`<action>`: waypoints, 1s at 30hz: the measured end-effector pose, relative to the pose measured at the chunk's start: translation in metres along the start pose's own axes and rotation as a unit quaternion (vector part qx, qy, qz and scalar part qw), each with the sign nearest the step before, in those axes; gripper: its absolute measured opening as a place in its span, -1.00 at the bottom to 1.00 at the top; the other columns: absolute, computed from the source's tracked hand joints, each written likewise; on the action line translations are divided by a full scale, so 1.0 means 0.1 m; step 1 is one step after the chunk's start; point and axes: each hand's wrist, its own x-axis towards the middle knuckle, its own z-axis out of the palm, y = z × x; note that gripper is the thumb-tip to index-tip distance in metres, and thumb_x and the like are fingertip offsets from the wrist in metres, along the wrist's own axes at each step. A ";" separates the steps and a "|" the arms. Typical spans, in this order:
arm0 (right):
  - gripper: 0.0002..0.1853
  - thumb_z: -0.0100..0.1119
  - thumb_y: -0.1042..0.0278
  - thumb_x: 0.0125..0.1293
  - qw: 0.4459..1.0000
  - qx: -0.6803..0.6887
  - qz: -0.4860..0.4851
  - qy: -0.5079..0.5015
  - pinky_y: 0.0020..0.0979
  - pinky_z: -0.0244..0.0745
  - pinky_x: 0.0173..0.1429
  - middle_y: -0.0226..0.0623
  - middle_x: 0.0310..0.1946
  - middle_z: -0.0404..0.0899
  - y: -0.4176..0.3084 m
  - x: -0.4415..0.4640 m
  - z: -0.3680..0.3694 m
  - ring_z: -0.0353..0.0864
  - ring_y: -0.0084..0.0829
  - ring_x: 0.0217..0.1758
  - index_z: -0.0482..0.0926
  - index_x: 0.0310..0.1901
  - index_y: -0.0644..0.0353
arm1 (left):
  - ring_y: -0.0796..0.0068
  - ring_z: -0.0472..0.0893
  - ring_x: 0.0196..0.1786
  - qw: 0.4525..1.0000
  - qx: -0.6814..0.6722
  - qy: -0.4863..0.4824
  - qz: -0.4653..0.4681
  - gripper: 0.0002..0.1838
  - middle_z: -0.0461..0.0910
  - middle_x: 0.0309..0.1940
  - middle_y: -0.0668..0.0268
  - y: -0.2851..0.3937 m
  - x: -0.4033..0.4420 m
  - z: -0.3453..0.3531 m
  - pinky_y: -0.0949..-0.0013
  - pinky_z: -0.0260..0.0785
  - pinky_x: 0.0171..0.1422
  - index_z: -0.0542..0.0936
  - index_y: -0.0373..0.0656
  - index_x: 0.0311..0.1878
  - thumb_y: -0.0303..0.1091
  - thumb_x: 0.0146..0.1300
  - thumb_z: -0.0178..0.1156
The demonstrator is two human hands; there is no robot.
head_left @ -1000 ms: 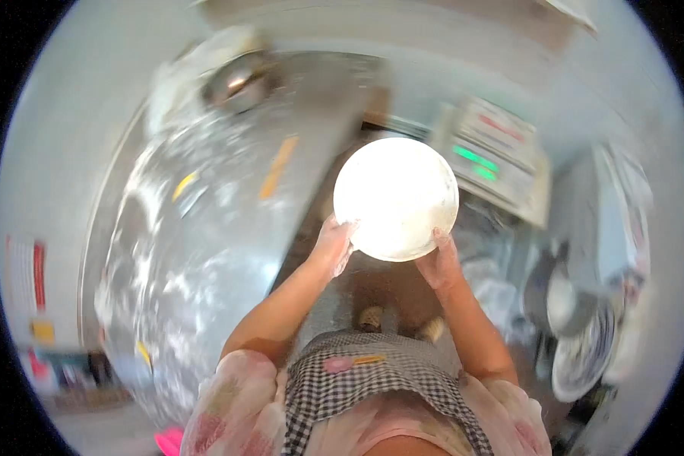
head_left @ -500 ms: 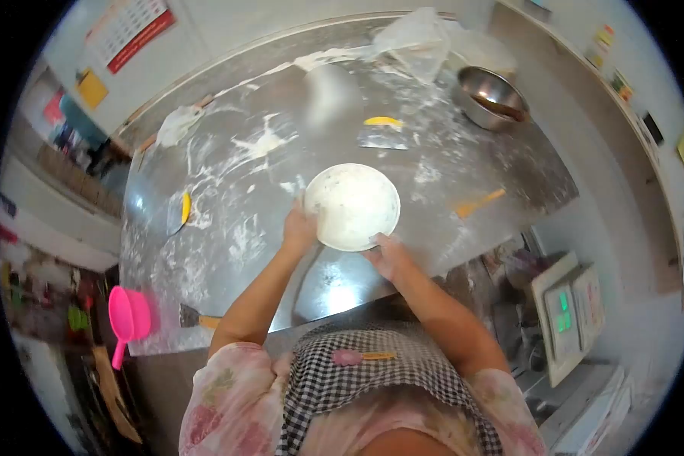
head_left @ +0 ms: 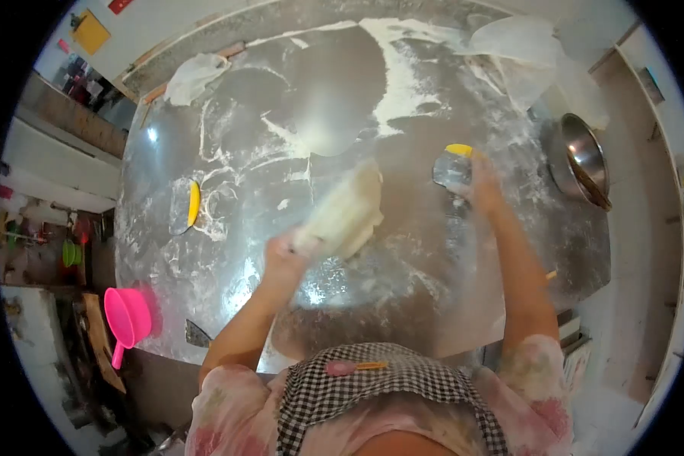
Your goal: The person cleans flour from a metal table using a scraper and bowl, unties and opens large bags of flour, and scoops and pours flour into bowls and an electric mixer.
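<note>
My left hand [head_left: 285, 257] grips the rim of a pale round bowl [head_left: 346, 213], which is tilted on its side and blurred above the floury metal table [head_left: 403, 266]. Whitish matter shows at the bowl's right edge; its inside is hard to make out. Over to the right, my right hand [head_left: 485, 182] is closed on a scraper [head_left: 454, 167] with a yellow handle and a metal blade. A second yellow-handled scraper [head_left: 194, 203] lies on the left part of the table.
A pink dipper [head_left: 129, 315] sits at the table's left front corner, near a dark scraper blade [head_left: 197, 333]. At the right stands a steel bowl [head_left: 585, 156] with a brown stick in it. Plastic bags [head_left: 520, 57] lie at the back, beside white flour [head_left: 403, 83].
The bowl has gone from level in both hands to tipped on its side in my left hand. My right hand has let go of it and moved right onto the scraper.
</note>
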 end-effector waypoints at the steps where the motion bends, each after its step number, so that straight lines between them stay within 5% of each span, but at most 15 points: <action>1: -0.04 0.35 0.08 -0.17 0.998 -0.021 0.022 -0.049 -0.19 0.06 0.27 0.00 0.19 0.14 0.04 0.17 0.08 0.14 -0.04 0.23 0.04 0.25 0.21 | 0.40 0.57 -0.25 0.995 -0.090 0.035 -0.036 -0.68 0.56 -0.25 0.20 0.04 0.10 -0.04 0.36 0.46 -0.22 0.46 -0.24 -0.07 -0.24 0.20 0.06; 3: -0.01 0.37 0.07 -0.20 0.993 -0.051 0.038 -0.102 -0.21 0.06 0.27 -0.01 0.18 0.15 0.03 0.25 0.17 0.15 -0.05 0.23 0.02 0.25 0.21 | 0.38 0.56 -0.23 0.953 -0.264 0.109 -0.104 -0.68 0.54 -0.21 0.19 0.06 0.25 -0.09 0.34 0.47 -0.19 0.41 -0.29 -0.02 -0.27 0.25 -0.01; 6: -0.03 0.38 0.09 -0.21 0.991 -0.069 0.036 -0.110 -0.25 0.12 0.24 -0.01 0.13 0.23 -0.05 0.27 -0.04 0.19 -0.06 0.20 0.06 0.23 0.21 | 0.38 0.56 -0.20 0.885 -0.421 0.091 -0.179 -0.68 0.51 -0.18 0.15 -0.43 0.34 -0.08 0.33 0.47 -0.09 0.35 -0.35 0.01 -0.33 0.28 -0.08; 9: -0.12 0.37 0.11 -0.19 0.989 0.021 0.066 -0.128 -0.27 0.22 0.16 0.00 0.00 0.37 0.12 0.34 0.06 0.32 -0.09 0.10 0.16 0.18 0.23 | 0.39 0.55 -0.20 0.847 -0.464 0.117 -0.230 -0.68 0.51 -0.20 0.18 -0.72 0.32 -0.02 0.35 0.46 -0.10 0.34 -0.34 0.01 -0.35 0.25 -0.02; 11: -0.21 0.35 0.11 -0.17 0.967 0.191 0.095 -0.138 -0.27 0.29 0.09 0.00 -0.10 0.45 0.23 0.35 0.28 0.41 -0.11 0.01 0.26 0.11 0.27 | 0.40 0.55 -0.20 0.885 -0.396 0.130 -0.208 -0.68 0.52 -0.21 0.18 -0.80 0.28 -0.02 0.37 0.45 -0.13 0.36 -0.34 -0.01 -0.36 0.22 0.04; 14: -0.49 0.29 0.15 -0.07 0.968 0.204 0.028 -0.145 -0.33 0.38 -0.15 -0.06 -0.35 0.51 -0.67 0.13 -0.26 0.50 -0.28 -0.26 0.45 -0.10 0.26 | 0.43 0.55 -0.23 0.917 -0.324 0.126 -0.199 -0.69 0.53 -0.25 0.18 -0.85 0.20 -0.06 0.42 0.45 -0.19 0.40 -0.36 -0.06 -0.37 0.18 0.10; 16: -0.57 0.22 0.09 -0.01 0.981 0.165 -0.098 -0.027 -0.33 0.37 -0.17 -0.10 -0.39 0.52 -1.07 -0.02 -0.24 0.50 -0.36 -0.27 0.51 -0.21 0.28 | 0.44 0.55 -0.26 0.922 -0.307 0.125 -0.202 -0.71 0.54 -0.28 0.17 -0.85 0.18 -0.07 0.44 0.45 -0.22 0.44 -0.38 -0.10 -0.39 0.17 0.12; 18: -0.55 0.16 0.07 0.02 0.952 0.236 -0.037 -0.189 -0.27 0.37 -0.14 -0.05 -0.34 0.53 -1.59 -0.19 -0.53 0.52 -0.23 -0.25 0.49 -0.16 0.27 | 0.44 0.56 -0.29 0.918 -0.310 0.135 -0.206 -0.74 0.55 -0.31 0.16 -0.84 0.18 -0.05 0.46 0.44 -0.23 0.47 -0.41 -0.15 -0.40 0.16 0.12; 21: -0.62 0.10 0.18 0.07 0.974 0.107 -0.167 -0.107 -0.17 0.39 -0.10 0.00 -0.31 0.53 -1.76 -0.38 -0.08 0.52 -0.08 -0.24 0.46 -0.09 0.20 | 0.43 0.56 -0.34 0.898 -0.369 0.153 -0.185 -0.76 0.56 -0.32 0.14 -0.87 0.13 0.04 0.45 0.45 -0.26 0.48 -0.42 -0.19 -0.42 0.15 0.12; 24: -0.65 0.08 0.20 0.08 0.976 0.076 -0.092 -0.182 -0.14 0.37 -0.08 0.00 -0.31 0.52 -1.80 -0.32 0.04 0.50 -0.06 -0.21 0.46 -0.11 0.20 | 0.41 0.56 -0.34 0.886 -0.397 0.173 -0.166 -0.78 0.56 -0.33 0.14 -0.96 0.09 0.06 0.43 0.45 -0.27 0.50 -0.42 -0.21 -0.43 0.14 0.12; 27: -0.63 0.14 0.18 0.05 0.978 0.119 -0.138 -0.098 -0.18 0.38 -0.10 0.02 -0.29 0.51 -1.66 -0.46 -0.08 0.49 -0.06 -0.17 0.47 -0.14 0.23 | 0.39 0.56 -0.34 0.882 -0.388 0.199 -0.178 -0.79 0.56 -0.34 0.14 -1.04 0.05 0.08 0.41 0.46 -0.29 0.50 -0.43 -0.23 -0.44 0.14 0.11; 30: -0.63 0.15 0.19 0.03 0.991 0.082 -0.012 -0.101 -0.17 0.38 -0.11 0.04 -0.30 0.50 -1.59 -0.58 0.05 0.48 -0.03 -0.17 0.47 -0.17 0.25 | 0.38 0.56 -0.34 0.895 -0.365 0.169 -0.194 -0.78 0.55 -0.34 0.13 -0.92 0.14 0.02 0.39 0.46 -0.29 0.50 -0.45 -0.25 -0.43 0.14 0.12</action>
